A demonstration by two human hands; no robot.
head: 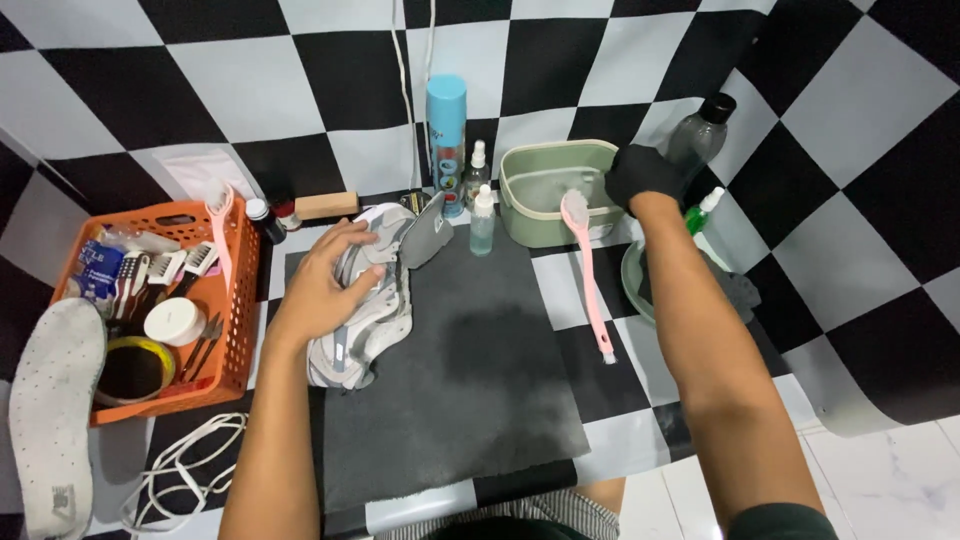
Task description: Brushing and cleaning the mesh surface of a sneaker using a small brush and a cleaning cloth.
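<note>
Sneaker (365, 300): grey, long axis running away from the person, under bare left hand (325, 285), fingers spread flat, pressing.
Gloved right hand (640, 175): closed on green tub's rim (520, 215).
Pink brush (588, 270): handle slanting out of tub, just beside right hand.

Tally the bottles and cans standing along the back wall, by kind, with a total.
Small clear spray bottles: 2
Blue aerosol can: 1
Large dark-capped clear bottle: 1
Green spray bottle: 1
Small dark-bodied bottles: 2
Total: 7

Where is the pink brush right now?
In the head view, the pink brush leans right of centre, its bristle end resting on the rim of the green tub and its handle reaching down onto the checkered table, beside the gloved right hand.
</note>
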